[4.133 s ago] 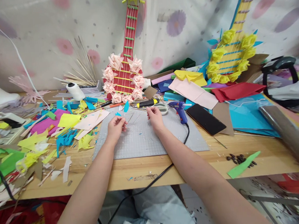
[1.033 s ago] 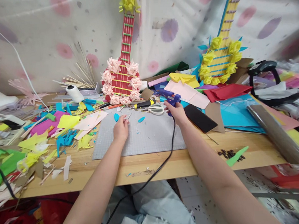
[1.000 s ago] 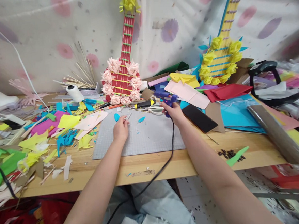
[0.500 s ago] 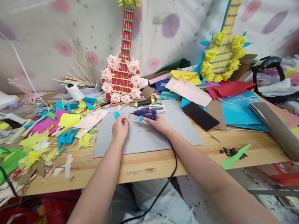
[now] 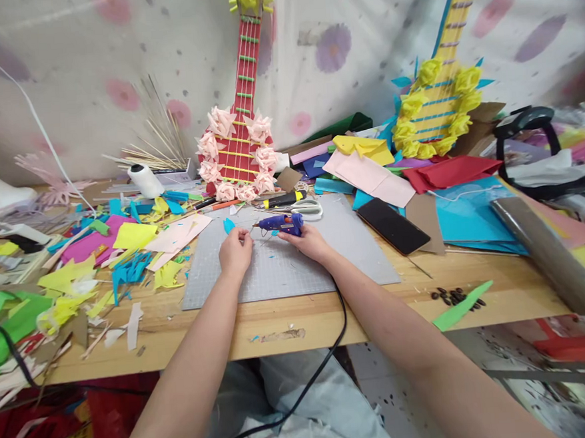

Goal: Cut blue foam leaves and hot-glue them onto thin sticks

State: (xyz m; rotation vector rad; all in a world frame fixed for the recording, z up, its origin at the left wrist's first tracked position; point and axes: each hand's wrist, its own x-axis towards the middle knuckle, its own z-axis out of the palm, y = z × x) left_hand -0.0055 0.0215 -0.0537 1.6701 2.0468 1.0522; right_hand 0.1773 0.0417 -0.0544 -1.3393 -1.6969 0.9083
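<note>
My right hand [image 5: 310, 242] grips a blue hot glue gun [image 5: 281, 224] over the grey cutting mat [image 5: 296, 265], its nozzle pointing left. My left hand [image 5: 235, 252] is closed in a pinch just left of the nozzle, holding a small blue paper leaf [image 5: 229, 225] at the fingertips. The gun's black cord [image 5: 327, 357] runs back off the table edge toward my lap. Another small blue leaf piece lies on the mat under the gun, partly hidden.
Scissors [image 5: 306, 209] and a yellow-black cutter [image 5: 284, 199] lie behind the mat. A red paper guitar [image 5: 240, 152] and a yellow one [image 5: 435, 115] lean on the wall. A black phone [image 5: 391, 217] lies right; paper scraps [image 5: 89, 260] cover the left.
My right hand picked the glue gun up from the right of the mat and brought it left to my left hand, which stayed put with the blue leaf.
</note>
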